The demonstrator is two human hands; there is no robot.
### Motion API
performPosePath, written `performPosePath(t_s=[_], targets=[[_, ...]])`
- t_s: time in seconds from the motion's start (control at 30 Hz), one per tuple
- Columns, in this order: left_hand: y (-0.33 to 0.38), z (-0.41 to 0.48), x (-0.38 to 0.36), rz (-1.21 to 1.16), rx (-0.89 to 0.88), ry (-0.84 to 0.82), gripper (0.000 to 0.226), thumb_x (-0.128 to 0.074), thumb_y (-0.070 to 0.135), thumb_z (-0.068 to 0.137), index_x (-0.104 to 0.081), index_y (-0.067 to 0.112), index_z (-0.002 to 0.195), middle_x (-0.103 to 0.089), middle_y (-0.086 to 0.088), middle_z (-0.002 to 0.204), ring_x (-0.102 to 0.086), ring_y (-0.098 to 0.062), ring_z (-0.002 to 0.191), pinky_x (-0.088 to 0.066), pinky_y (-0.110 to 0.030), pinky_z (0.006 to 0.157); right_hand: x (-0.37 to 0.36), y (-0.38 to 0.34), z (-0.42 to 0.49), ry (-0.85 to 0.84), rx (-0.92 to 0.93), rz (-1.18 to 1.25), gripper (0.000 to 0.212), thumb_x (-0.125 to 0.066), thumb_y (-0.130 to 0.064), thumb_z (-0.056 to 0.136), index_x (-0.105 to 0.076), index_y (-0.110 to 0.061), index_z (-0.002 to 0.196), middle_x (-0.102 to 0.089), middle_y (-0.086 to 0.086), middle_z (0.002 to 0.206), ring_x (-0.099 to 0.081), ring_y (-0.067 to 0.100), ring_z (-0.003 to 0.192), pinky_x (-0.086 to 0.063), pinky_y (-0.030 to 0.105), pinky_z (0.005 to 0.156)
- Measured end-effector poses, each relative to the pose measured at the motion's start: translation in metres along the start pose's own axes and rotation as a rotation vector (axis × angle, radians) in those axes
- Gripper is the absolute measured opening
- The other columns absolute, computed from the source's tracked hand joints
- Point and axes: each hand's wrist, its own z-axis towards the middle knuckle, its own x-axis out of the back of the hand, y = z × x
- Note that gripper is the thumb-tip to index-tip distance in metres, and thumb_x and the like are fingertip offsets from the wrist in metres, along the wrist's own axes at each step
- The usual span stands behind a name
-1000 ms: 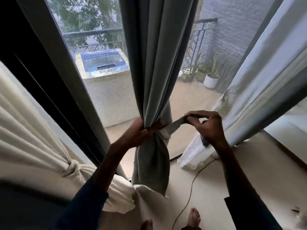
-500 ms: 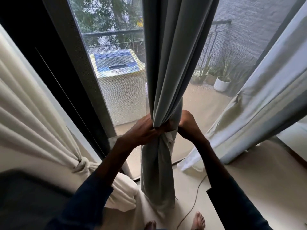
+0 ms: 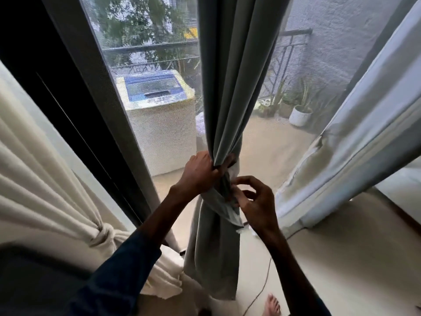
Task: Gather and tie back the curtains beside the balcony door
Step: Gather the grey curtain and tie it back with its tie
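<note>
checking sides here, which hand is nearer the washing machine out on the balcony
Left. The left hand grips the grey curtain on the side facing the washing machine; the right hand is lower, at the curtain's far side.

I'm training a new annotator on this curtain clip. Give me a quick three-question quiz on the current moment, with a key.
1. True or false: the left hand grips the gathered grey curtain.
2. What stands on the balcony, left of the grey curtain? A) washing machine B) bicycle C) chair
3. Fill in: the cream curtain at the left is already tied in a ____.

Key: 1 true; 2 A; 3 knot.
</note>
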Motion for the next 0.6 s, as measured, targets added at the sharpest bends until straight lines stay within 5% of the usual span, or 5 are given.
performPosePath(t_s=[0.13, 0.3, 0.4, 0.47, 0.6], targets=[[0.004, 0.002, -0.006, -0.034, 0.025, 0.051, 0.044, -0.047, 0.060, 0.095, -0.060, 0.021, 0.084, -0.061, -0.004, 0.074, -0.063, -0.031, 0.072, -0.048, -0.036, 0.066, 0.006, -0.006, -0.004, -0.015, -0.057, -0.033, 0.025, -0.075, -0.047, 0.083, -0.072, -0.022, 0.083, -0.074, -0.002, 0.081, -0.074, 0.021, 0.076, -0.060, 0.050, 0.072], [0.014, 0.001, -0.010, -0.056, 0.004, 0.090, 0.040, -0.049, 0.053, 0.097, -0.062, 0.015, 0.092, -0.067, -0.009, 0.082, -0.063, -0.033, 0.078, -0.047, -0.038, 0.068, -0.009, -0.001, -0.015, -0.260, 0.018, -0.207, 0.038, -0.078, -0.043, 0.082, -0.071, -0.024, 0.114, -0.077, -0.012, 0.101, -0.071, 0.000, 0.094, -0.058, 0.026, 0.080], [0.013, 0.000, -0.009, -0.022, 0.013, 0.074, 0.041, -0.048, 0.053, 0.098, -0.059, 0.013, 0.097, -0.061, -0.005, 0.081, -0.059, -0.027, 0.073, -0.040, -0.033, 0.063, -0.010, 0.003, -0.012, -0.323, 0.011, -0.224, 0.019, -0.074, -0.037, 0.088, -0.075, -0.019, 0.085, -0.076, -0.006, 0.073, -0.072, 0.004, 0.072, -0.057, 0.036, 0.068], [0.004, 0.001, -0.003, -0.006, 0.044, 0.087, 0.046, -0.047, 0.056, 0.097, -0.060, 0.012, 0.103, -0.064, -0.007, 0.086, -0.059, -0.026, 0.074, -0.043, -0.035, 0.063, 0.004, 0.008, -0.004, -0.326, 0.025, -0.204, 0.027, -0.070, -0.034, 0.093, -0.074, -0.017, 0.073, -0.072, -0.003, 0.063, -0.065, 0.004, 0.061, -0.052, 0.040, 0.063], [-0.011, 0.002, 0.010, -0.074, 0.074, 0.068, 0.048, -0.053, 0.060, 0.093, -0.064, 0.013, 0.098, -0.068, -0.006, 0.084, -0.063, -0.025, 0.073, -0.048, -0.036, 0.062, 0.039, 0.009, 0.022, -0.285, 0.127, -0.325, 0.022, -0.063, -0.027, 0.098, -0.074, -0.021, 0.080, -0.072, -0.005, 0.070, -0.061, 0.004, 0.064, -0.048, 0.035, 0.064]])
